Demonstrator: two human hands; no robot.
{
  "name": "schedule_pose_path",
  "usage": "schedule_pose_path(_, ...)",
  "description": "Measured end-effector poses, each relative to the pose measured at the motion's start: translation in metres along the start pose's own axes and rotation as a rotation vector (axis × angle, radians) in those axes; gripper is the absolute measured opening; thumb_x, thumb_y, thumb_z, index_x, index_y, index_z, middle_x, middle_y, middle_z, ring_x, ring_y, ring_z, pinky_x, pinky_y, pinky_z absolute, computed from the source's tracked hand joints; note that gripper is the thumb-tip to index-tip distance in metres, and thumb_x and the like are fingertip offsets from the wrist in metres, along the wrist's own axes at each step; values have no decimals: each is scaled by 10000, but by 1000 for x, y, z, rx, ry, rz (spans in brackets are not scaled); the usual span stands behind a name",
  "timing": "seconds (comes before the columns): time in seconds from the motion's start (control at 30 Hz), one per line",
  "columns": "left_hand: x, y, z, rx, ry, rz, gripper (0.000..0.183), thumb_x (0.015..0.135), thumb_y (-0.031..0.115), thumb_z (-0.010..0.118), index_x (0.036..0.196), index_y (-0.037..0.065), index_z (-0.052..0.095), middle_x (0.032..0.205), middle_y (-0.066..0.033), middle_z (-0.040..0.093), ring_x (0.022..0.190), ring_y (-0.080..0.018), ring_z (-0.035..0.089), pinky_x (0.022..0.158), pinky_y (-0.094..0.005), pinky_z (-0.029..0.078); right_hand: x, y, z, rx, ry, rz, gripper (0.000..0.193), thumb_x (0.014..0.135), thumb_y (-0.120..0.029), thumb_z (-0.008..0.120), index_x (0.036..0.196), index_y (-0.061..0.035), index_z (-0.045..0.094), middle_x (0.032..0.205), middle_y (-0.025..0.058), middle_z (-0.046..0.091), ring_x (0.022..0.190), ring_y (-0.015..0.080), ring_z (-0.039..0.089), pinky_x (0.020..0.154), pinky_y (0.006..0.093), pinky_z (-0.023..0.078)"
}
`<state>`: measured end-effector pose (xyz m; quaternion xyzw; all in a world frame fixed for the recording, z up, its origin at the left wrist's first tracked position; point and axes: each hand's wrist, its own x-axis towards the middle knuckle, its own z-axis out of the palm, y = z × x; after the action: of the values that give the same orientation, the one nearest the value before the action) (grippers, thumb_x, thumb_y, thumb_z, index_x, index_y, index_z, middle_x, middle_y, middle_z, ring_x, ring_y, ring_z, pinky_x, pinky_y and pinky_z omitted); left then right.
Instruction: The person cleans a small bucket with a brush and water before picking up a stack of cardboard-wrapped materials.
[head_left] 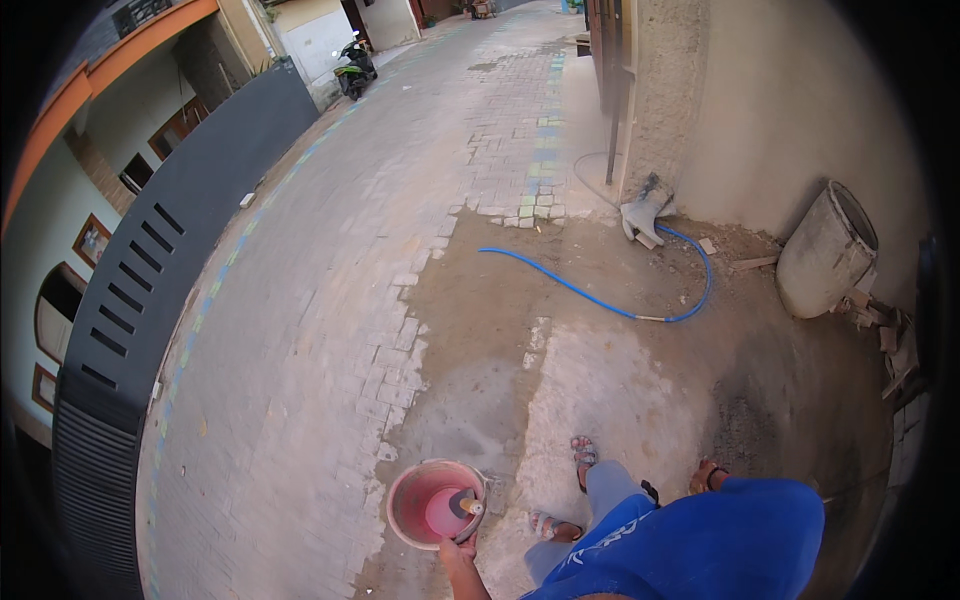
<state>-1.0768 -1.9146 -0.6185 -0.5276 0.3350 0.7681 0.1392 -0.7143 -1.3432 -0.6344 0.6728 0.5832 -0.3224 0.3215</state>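
My left hand (458, 550) grips the near rim of a round reddish bucket (403, 515) at the lower middle. Its inside is pink and stained. Inside the bucket rests a tool with a tan handle (470, 507) and a dark head, perhaps a trowel. Whether the bucket touches the ground cannot be told. At the edge of my blue sleeve, farther right, shows what seems to be my right hand (706, 476), with something dark around it; its fingers are not clear. No object can be made out in it.
A blue hose (590, 297) curves over damp ground, past a pale sack-like item (645, 210) by the wall. A concrete cylinder (815, 265) and rubble stand right. Paving (300, 350) runs along a dark gate (170, 250); a scooter (355, 70) is parked far off. My sandalled feet (584, 455) are beside the bucket.
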Motion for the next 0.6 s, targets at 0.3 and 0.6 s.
schedule_pose_path(0.3, -68, -54, 171, 256, -237, -66, 393, 817, 94, 415, 1189, -32, 433, 1228, -227, 519, 1076, -438, 547, 889, -602, 462, 13, 81, -33, 209, -19, 108, 431, 775, -326, 650, 1163, -144, 598, 1119, 146, 617, 1054, 318, 581, 837, 473, 494)
schedule_pose_path(0.6, -143, -186, 380, 425, -339, -71, 264, 839, 104, 409, 1040, -44, 494, 1137, -237, 572, 1059, -416, 565, 898, -593, 463, 50, 102, -119, 838, -40, 336, 443, 895, -341, 548, 1249, -79, 493, 1106, 233, 583, 968, 345, 608, 804, 497, 519)
